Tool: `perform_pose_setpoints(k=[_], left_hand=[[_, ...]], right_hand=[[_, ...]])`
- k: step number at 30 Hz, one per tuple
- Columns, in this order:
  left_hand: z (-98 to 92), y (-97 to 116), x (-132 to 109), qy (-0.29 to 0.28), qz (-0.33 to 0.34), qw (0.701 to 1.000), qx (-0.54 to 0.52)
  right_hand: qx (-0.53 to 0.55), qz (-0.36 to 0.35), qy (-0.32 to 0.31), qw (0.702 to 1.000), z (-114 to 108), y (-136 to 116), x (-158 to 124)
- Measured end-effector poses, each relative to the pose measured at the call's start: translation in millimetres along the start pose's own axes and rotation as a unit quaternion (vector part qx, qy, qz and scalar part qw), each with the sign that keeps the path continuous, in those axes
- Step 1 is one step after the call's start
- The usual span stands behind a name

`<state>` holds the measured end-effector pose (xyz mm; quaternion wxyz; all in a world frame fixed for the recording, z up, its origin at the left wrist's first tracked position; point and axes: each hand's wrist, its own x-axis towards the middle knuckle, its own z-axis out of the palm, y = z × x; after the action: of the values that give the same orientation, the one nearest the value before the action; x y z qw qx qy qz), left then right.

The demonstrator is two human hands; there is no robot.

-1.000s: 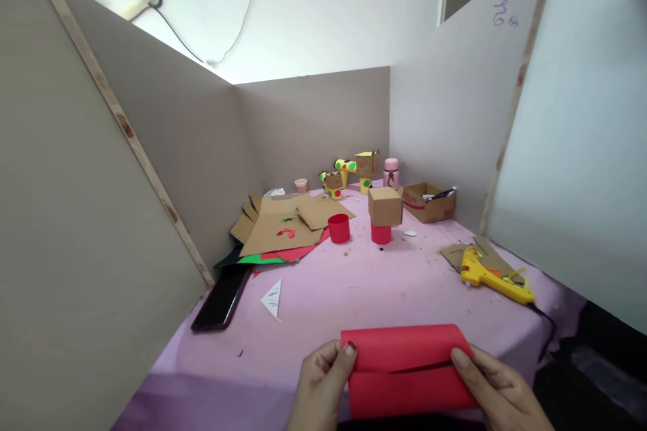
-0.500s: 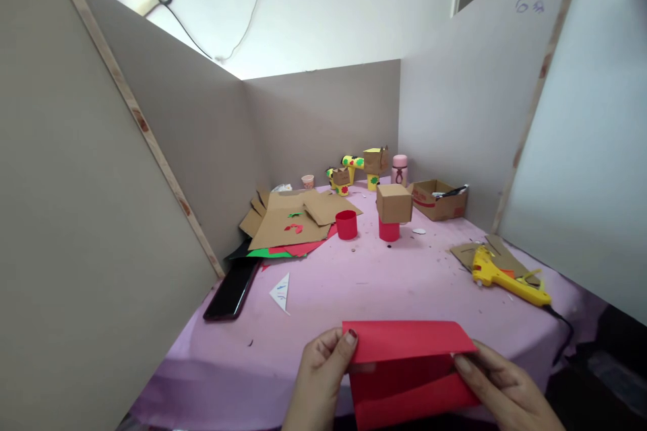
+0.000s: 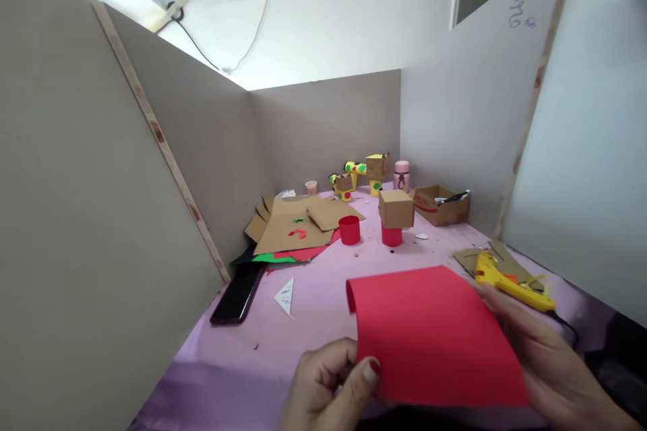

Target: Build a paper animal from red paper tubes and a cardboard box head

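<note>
A curved sheet of red paper [image 3: 435, 343] is held above the front of the table. My left hand [image 3: 336, 384] pinches its lower left edge, thumb on the front face. Along the right edge lies my right hand [image 3: 540, 350], its fingers partly hidden behind the sheet. The paper's top left corner curls over. Beyond it, a cardboard box [image 3: 396, 209] sits on a red paper ring [image 3: 391, 236], and a second red ring [image 3: 349, 230] stands to its left.
A yellow glue gun [image 3: 510, 285] lies on cardboard at the right. At the left are a phone [image 3: 237, 293], a white paper triangle [image 3: 286, 297] and stacked cardboard [image 3: 288, 232]. An open box [image 3: 439, 205], pink bottle [image 3: 401, 176] and spotted yellow figures [image 3: 355, 168] stand farther back.
The red sheet has tipped up and opened out, so its broad face shows instead of the fold. My right hand has moved up and right along its edge. The view has tilted slightly upward.
</note>
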<state>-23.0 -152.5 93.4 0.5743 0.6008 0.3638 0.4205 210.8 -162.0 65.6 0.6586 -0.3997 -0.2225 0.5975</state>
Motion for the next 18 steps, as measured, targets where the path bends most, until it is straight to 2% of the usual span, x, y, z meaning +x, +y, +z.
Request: perform_pose_setpoints(k=[2,4,6,9,11,13,15,18], left_hand=[[-2.6,-17.8,7.7,0.004,-0.033,0.999,-0.011],[-6.7,-44.7,17.9,0.014,-0.090,0.995,-0.041],[-10.7,-73.8,25.8,0.037,-0.164,0.984,-0.059],[-13.3,-104.8,28.3,0.043,-0.225,0.972,-0.059],[-12.6,-112.4,25.8,0.043,-0.245,0.967,-0.061],[-11.6,-112.3,22.7,0.042,-0.258,0.963,-0.065],[-11.5,-109.1,19.7,0.041,-0.269,0.960,-0.067],[-12.7,-105.5,13.7,0.054,-0.286,0.954,-0.068]], right_hand=[[-0.023,-0.050,-0.001,0.998,0.8,-4.8,14.3],[-0.124,-0.079,-0.020,0.989,-5.4,2.6,30.2],[-0.281,-0.092,-0.046,0.954,-17.3,18.5,45.5],[-0.403,-0.095,-0.039,0.910,-39.0,43.0,63.4],[-0.464,-0.121,-0.022,0.877,-51.1,53.2,71.0],[-0.532,-0.166,-0.017,0.830,-58.9,58.9,75.7],[-0.592,-0.205,-0.043,0.778,-62.7,63.5,78.1],[-0.662,-0.224,-0.099,0.708,-65.0,72.3,79.3]])
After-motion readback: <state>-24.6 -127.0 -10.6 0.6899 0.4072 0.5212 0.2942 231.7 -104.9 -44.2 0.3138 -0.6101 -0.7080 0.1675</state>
